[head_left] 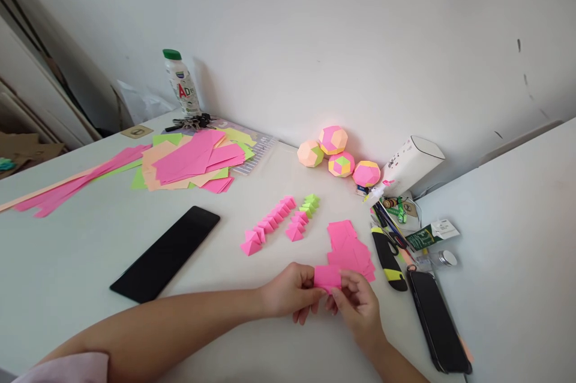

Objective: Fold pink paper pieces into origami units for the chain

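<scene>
Between my two hands is a small pink piece of paper [327,277], lifted above the table near its front. My left hand [293,290] pinches its left side, thumb at the lower edge. The right side is gripped by my right hand [359,302], its thumb also at the bottom edge. Just beyond lies a pile of pink paper pieces [348,245]. Farther left stand a row of folded pink paper units [272,221] and a shorter row of pink and green folded units [302,218].
Paper balls [341,164] rest by the wall beside a white box [414,161]. A utility knife [387,257] and a phone [438,320] lie right. Left are a black slab [166,254], coloured sheets [189,158], paper strips [81,185], keys [191,122] and a bottle [182,86].
</scene>
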Motion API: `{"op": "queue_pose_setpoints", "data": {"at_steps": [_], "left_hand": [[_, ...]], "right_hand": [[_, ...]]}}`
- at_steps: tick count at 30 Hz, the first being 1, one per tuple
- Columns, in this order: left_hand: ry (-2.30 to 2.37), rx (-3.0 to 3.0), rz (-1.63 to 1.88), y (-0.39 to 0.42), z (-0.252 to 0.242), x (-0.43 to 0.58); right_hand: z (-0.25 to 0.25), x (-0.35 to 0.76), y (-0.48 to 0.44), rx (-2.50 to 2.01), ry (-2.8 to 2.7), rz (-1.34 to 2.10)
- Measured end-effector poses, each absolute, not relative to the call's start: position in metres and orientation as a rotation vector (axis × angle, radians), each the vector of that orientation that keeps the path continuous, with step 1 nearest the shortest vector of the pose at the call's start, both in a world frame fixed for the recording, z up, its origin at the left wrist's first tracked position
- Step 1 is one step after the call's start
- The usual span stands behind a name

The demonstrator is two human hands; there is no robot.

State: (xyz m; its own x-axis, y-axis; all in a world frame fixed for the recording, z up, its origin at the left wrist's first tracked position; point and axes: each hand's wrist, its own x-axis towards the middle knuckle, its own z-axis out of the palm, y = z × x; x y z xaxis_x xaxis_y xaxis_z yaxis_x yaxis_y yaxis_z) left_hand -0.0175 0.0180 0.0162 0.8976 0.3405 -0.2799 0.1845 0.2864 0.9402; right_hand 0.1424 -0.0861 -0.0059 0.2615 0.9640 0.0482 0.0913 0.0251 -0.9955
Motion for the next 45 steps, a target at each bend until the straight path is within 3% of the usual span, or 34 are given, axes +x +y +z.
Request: {"op": "queue_pose_setpoints", "data": {"at_steps": [19, 34, 45], "left_hand": [[0.604, 1.313, 0.126, 0.011, 0.01, -0.015], [0.55, 1.506, 0.131, 0.001, -0.011, -0.014], [0.512, 1.269, 0.182, 0.009, -0.004, -0.011]], "right_hand": [[0.007, 0.142, -0.083, -1.382, -1.17, 1.14], [-0.006, 0.138, -0.083, -1.487, -1.418, 0.81], [-0.003, 0.14, -0.082, -1.208, -0.931, 1.178]]}}
